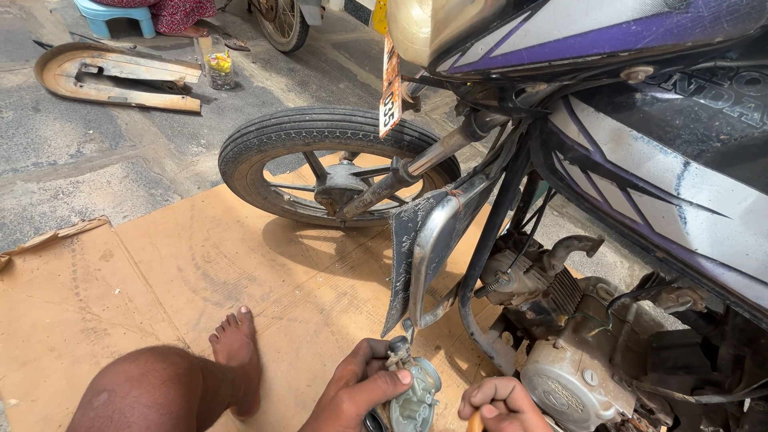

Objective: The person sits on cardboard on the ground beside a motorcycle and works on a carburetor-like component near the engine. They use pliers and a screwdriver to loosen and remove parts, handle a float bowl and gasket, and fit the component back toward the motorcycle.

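Note:
My left hand (356, 392) grips a small grey metal carburetor (412, 396) at the bottom edge of the view, thumb across its body. My right hand (500, 404) is closed around a thin tool with an orange-brown handle (475, 422), right beside the carburetor. Both hands sit just below the motorcycle's engine (572, 352) and the chrome leg guard (428, 248). My bare left leg and foot (236, 352) rest on the cardboard sheet (160, 272).
The motorcycle's front wheel (320, 164) stands on the cardboard, with the purple and white tank (664, 152) at upper right. A curved wooden piece (112, 76), a small jar (219, 68), a blue stool (116, 16) and another wheel (282, 22) lie further back.

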